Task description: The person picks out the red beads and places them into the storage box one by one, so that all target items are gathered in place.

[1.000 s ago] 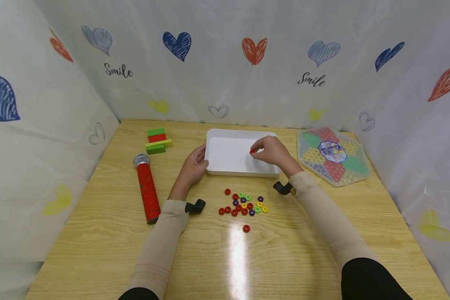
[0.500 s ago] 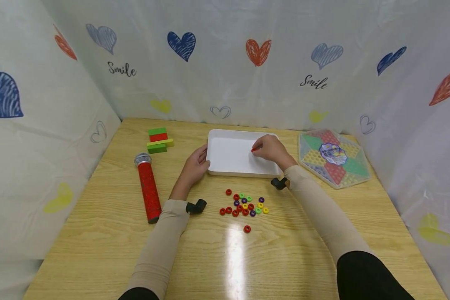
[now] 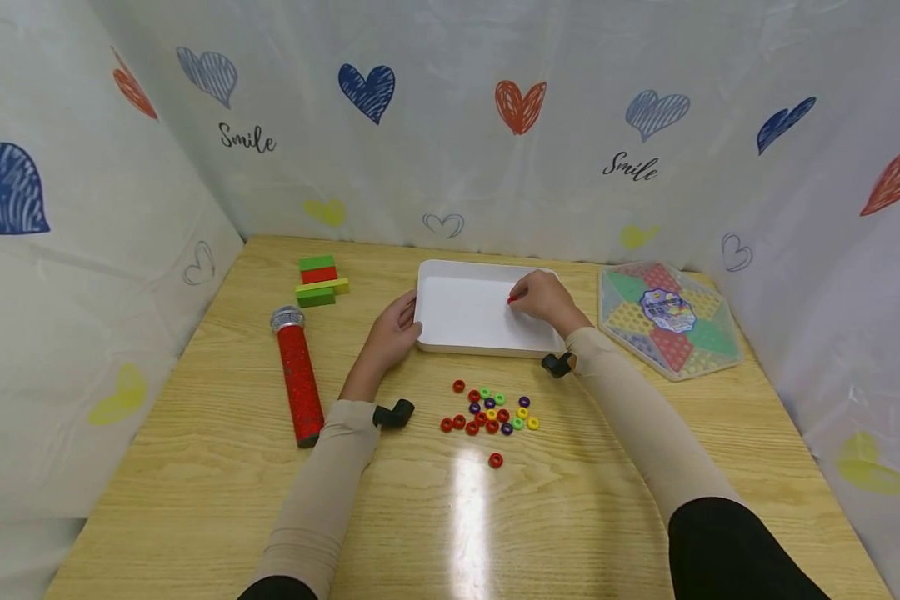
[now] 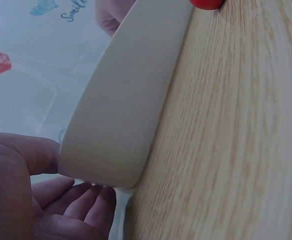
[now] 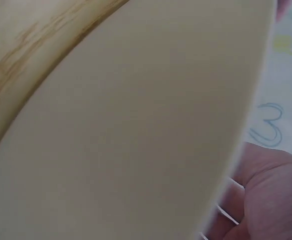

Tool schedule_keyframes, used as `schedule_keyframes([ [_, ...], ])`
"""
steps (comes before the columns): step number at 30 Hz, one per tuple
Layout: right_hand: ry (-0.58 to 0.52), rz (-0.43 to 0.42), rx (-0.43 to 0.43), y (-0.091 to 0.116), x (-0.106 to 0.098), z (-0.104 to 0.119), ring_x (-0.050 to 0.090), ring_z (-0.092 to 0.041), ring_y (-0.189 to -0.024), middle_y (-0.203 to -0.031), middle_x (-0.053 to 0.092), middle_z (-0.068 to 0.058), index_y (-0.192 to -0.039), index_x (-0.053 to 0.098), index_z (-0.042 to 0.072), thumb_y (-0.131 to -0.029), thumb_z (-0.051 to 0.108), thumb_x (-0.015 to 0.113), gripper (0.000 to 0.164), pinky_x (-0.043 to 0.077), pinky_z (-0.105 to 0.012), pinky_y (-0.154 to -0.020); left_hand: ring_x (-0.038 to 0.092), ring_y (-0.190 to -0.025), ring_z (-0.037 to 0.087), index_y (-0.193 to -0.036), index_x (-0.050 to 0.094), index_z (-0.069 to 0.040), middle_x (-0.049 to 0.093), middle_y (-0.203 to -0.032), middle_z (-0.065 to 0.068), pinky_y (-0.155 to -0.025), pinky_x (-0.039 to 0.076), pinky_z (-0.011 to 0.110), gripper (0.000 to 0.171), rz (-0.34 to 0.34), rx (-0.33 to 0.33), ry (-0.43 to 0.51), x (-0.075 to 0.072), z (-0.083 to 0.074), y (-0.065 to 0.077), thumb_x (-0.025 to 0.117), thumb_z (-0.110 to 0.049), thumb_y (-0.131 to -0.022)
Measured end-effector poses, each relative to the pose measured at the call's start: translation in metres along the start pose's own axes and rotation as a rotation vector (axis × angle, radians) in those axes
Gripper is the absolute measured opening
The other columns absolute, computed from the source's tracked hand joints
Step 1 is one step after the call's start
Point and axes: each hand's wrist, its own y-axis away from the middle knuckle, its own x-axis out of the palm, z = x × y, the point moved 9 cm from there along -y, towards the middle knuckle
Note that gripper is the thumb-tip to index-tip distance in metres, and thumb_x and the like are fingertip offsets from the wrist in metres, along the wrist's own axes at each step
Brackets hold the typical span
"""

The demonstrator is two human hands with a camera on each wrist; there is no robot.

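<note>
A white tray (image 3: 461, 310) lies on the wooden table. My left hand (image 3: 390, 335) grips its left end; in the left wrist view the thumb meets the rim of the tray (image 4: 121, 100) and the curled fingers lie against the outer side. Over the tray's right half, my right hand (image 3: 546, 298) pinches a small red bead (image 3: 510, 301) between thumb and fingertips. In the right wrist view the tray wall (image 5: 136, 120) hides the fingertips and the bead. Several ring beads in red, green, purple and yellow lie loose in front of the tray, one red bead (image 3: 496, 460) apart and nearer me.
A red microphone (image 3: 297, 379) lies left of my left hand. Behind it are green, red and yellow blocks (image 3: 317, 275). A hexagonal board game box (image 3: 671, 321) lies right of the tray. White sheets with printed hearts (image 3: 520, 107) enclose the table's back and sides.
My right hand has shifted very slightly over the tray, the red bead still pinched. The left hand keeps its hold on the tray. The whole head view has moved a little.
</note>
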Motion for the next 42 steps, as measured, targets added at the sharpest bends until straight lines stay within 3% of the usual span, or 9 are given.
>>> schedule_keyframes([
  [10, -0.076, 0.012, 0.001, -0.002, 0.017, -0.017, 0.064, -0.031, -0.111, -0.118, 0.073, -0.017, -0.115, 0.075, 0.001, -0.092, 0.013, 0.071, 0.027, 0.054, -0.044, -0.099, 0.035, -0.151, 0.027, -0.159, 0.030, -0.005, 0.031, -0.165, 0.015, -0.124, 0.032, 0.039, 0.064, 0.003, -0.007, -0.001, 0.006, 0.012, 0.002, 0.052, -0.003, -0.099],
  [15, -0.079, 0.006, -0.005, 0.001, 0.017, -0.018, 0.064, -0.031, -0.111, -0.119, 0.072, -0.018, -0.117, 0.074, 0.000, -0.092, 0.014, 0.072, 0.029, 0.054, -0.045, -0.100, 0.035, -0.151, 0.027, -0.159, 0.030, -0.005, 0.030, -0.165, 0.015, -0.124, 0.032, 0.039, 0.064, 0.000, -0.018, -0.004, 0.007, 0.013, 0.003, 0.052, -0.003, -0.099],
  [21, -0.081, -0.043, -0.051, 0.009, 0.009, -0.013, 0.064, -0.030, -0.102, -0.113, 0.072, -0.016, -0.118, 0.074, 0.001, -0.091, 0.016, 0.073, 0.031, 0.054, -0.043, -0.088, 0.034, -0.152, 0.026, -0.159, 0.030, -0.006, 0.031, -0.166, 0.012, -0.124, 0.032, 0.039, 0.064, 0.001, -0.029, -0.013, 0.007, 0.013, 0.003, 0.052, -0.004, -0.100],
  [31, -0.143, -0.111, -0.142, 0.045, -0.004, 0.008, 0.061, -0.026, -0.094, -0.107, 0.073, -0.012, -0.112, 0.077, 0.006, -0.092, 0.021, 0.073, 0.026, 0.052, -0.037, -0.076, 0.034, -0.152, 0.025, -0.160, 0.028, -0.008, 0.030, -0.166, 0.012, -0.125, 0.031, 0.038, 0.065, -0.004, -0.017, -0.019, 0.003, 0.011, 0.002, 0.052, -0.004, -0.100],
  [42, -0.217, -0.103, -0.227, 0.093, 0.004, 0.024, 0.064, -0.021, -0.088, -0.104, 0.075, -0.010, -0.109, 0.077, 0.005, -0.089, 0.021, 0.077, 0.025, 0.052, -0.032, -0.073, 0.034, -0.152, 0.026, -0.159, 0.030, -0.006, 0.031, -0.165, 0.013, -0.124, 0.031, 0.038, 0.064, -0.021, 0.008, -0.026, 0.002, 0.004, -0.003, 0.052, -0.003, -0.099],
])
